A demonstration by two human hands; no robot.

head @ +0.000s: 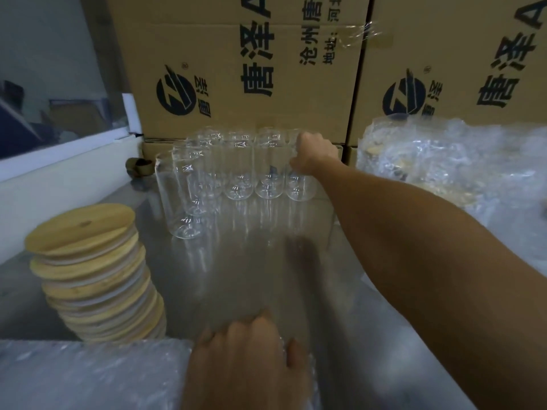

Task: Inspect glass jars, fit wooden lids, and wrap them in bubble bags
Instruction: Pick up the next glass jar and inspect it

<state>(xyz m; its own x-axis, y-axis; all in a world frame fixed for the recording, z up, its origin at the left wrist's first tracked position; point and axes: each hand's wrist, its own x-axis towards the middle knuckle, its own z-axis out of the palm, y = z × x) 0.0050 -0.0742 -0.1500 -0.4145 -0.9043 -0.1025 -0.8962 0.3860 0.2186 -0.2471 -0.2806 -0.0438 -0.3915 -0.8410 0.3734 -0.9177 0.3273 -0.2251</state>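
My right hand (313,155) and its forearm are bare up to the frame's edge at four o'clock: no sleeve, watch or glove. My left hand (245,362) is bare too, ringless, with short nails.

"唐泽" on both cardboard boxes (236,54) (rotated sideways)

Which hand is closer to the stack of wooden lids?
Left. The left hand rests on bubble wrap just right of the lid stack; the right hand is far back at the jars.
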